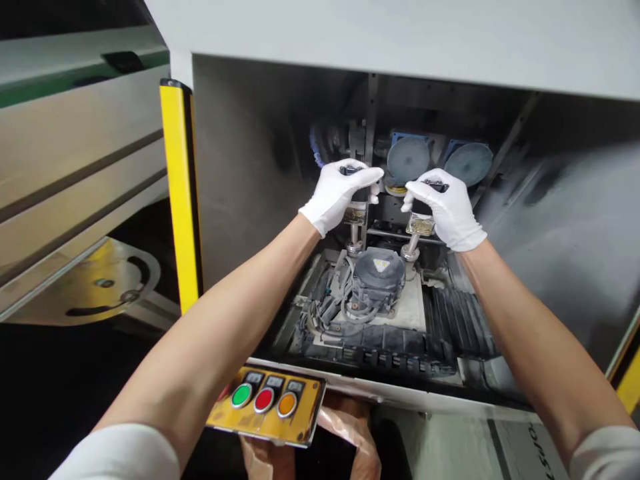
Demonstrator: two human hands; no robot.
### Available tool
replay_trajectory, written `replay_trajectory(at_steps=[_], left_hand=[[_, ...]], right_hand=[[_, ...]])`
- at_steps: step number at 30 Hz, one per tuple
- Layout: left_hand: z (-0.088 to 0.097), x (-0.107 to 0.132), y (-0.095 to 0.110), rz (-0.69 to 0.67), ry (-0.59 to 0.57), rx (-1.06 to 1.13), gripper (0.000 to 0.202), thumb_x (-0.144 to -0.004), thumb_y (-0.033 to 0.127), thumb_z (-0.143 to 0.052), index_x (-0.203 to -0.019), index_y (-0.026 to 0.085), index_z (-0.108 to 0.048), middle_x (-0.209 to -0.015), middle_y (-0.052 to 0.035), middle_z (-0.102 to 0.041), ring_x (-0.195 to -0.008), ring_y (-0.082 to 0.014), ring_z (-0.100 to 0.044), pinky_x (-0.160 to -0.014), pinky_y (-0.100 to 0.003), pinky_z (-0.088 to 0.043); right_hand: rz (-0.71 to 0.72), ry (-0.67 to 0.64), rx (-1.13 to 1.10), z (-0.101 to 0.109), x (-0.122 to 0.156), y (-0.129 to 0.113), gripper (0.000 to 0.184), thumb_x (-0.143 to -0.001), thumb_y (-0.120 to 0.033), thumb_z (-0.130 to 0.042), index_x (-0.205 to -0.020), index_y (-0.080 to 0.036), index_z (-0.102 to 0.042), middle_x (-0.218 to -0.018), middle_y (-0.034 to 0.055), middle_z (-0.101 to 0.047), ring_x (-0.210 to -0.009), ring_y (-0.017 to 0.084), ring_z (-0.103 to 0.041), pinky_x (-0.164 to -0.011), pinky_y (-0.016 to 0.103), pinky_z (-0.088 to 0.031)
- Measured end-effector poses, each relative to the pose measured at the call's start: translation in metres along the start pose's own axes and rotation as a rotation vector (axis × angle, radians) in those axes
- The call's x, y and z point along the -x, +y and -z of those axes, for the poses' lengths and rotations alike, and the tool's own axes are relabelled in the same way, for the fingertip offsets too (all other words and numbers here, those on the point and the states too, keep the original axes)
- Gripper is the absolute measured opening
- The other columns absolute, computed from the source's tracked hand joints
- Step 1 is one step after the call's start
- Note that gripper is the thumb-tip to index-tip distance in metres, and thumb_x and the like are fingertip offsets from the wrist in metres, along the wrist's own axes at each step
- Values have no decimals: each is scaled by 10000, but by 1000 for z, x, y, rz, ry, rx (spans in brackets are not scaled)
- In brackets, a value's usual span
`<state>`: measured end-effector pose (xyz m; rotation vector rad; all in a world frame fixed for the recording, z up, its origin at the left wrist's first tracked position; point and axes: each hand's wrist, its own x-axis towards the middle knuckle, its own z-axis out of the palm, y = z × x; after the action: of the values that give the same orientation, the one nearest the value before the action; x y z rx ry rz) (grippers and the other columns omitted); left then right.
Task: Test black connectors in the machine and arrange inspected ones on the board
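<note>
Inside the machine opening, my left hand (343, 190), in a white glove, is closed around a small dark part (351, 171) over the left metal holder (355, 215). My gloved right hand (447, 210) grips a similar dark part (437, 186) above the right metal holder (421, 225). Each holder stands on a short metal post. Fingers and thumbs cover much of both parts, so I cannot tell whether they rest fully on the holders.
Two round grey discs (408, 161) sit behind my hands. Below lies a dusty dark motor-like unit (379, 275) with cables, beside black ribbed covers (457, 320). A yellow button panel (265, 400) is at the front edge; a yellow upright bar (180, 200) stands left.
</note>
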<state>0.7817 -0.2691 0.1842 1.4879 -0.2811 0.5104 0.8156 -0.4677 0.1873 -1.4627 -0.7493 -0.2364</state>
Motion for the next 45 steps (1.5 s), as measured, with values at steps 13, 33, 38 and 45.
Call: replay_trajectory(at_steps=[13,33,38,45], left_hand=[[2,3,-12,-102,-65,57,313,-814,369,-842,-764,148,-626,-657,-6,-663,-539,-111,-626,-607,-247,-536],[1,2,7,351,-64,241,236,-805,370,-699,-889,149,-696,-826,-73,-734,-592,-175,-657,-659,-368,-598],[-1,2,9,334,2,205,212,-854,346,-670,-791,144,-655,-773,-90,-691,-808,-263,-716,-770,-424,-597],[1,1,7,297,-55,230,249,-871,302,-622,-690,134,-650,-698,-96,-638,-674,-226,-643,-655,-392,-536]], right_hand=[[88,45,46,-2,0,9,240,-819,-317,-810,-728,-236,-604,-632,-40,-688,-572,167,-673,-621,340,-580],[-401,24,-252,-7,-1,-8,266,-912,-390,-480,-886,-193,-656,-697,61,-744,-468,180,-594,-454,307,-474],[-350,1,-237,-6,-1,-3,320,-922,-510,-549,-777,-230,-602,-659,35,-729,-504,182,-595,-476,318,-490],[-295,-37,-203,-1,-1,4,292,-895,-483,-580,-739,-238,-616,-649,26,-704,-522,193,-618,-526,345,-498]])
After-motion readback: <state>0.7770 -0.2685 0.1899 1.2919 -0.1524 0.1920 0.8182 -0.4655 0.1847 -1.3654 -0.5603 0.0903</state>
